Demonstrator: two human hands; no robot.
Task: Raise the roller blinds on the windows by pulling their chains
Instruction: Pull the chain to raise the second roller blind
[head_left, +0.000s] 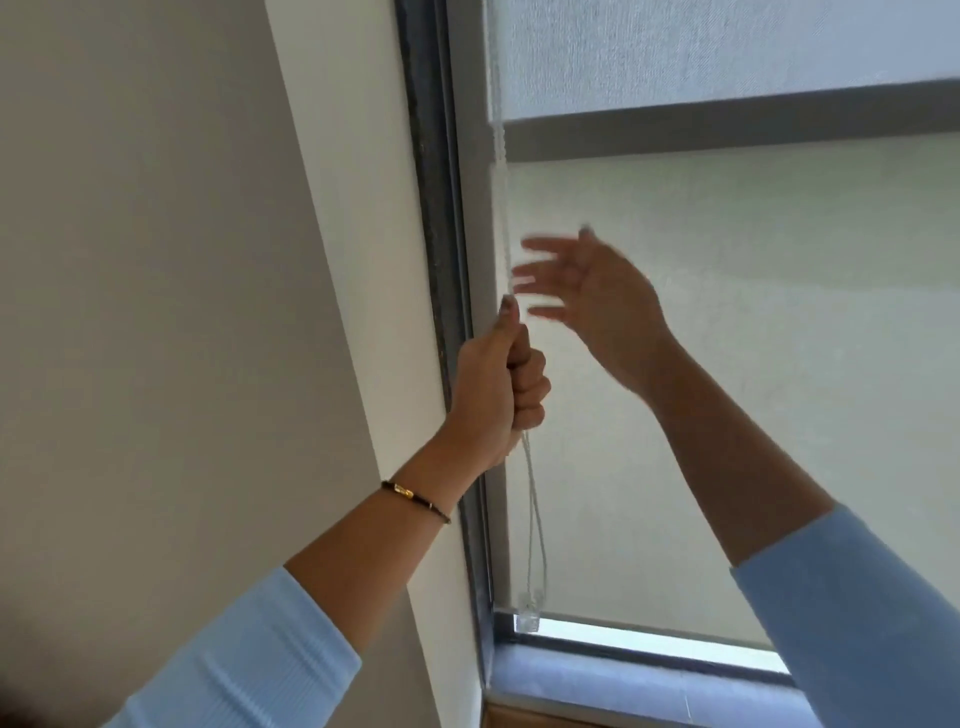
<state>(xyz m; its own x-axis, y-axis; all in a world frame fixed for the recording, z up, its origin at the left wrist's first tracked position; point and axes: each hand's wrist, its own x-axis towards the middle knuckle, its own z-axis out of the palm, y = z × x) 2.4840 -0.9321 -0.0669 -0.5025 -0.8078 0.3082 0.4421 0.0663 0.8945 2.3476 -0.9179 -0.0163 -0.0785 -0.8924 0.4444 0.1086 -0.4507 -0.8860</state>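
A pale roller blind (753, 338) covers almost all of the window; a thin strip of bright glass (649, 642) shows under its bottom edge. The white bead chain (535, 509) hangs in a loop along the blind's left side, ending at a clear plastic weight (527, 613). My left hand (498, 384) is closed in a fist around the chain, thumb up, with a dark and gold bracelet on the wrist. Blurred, my right hand (587, 291) hovers above and to the right of it, fingers spread, just beside the chain and holding nothing.
The grey window frame (441, 208) runs along the left of the blind, with a white wall reveal (353, 260) beside it. A grey horizontal bar (727, 124) crosses behind the blind higher up. The grey sill (597, 686) lies at the bottom.
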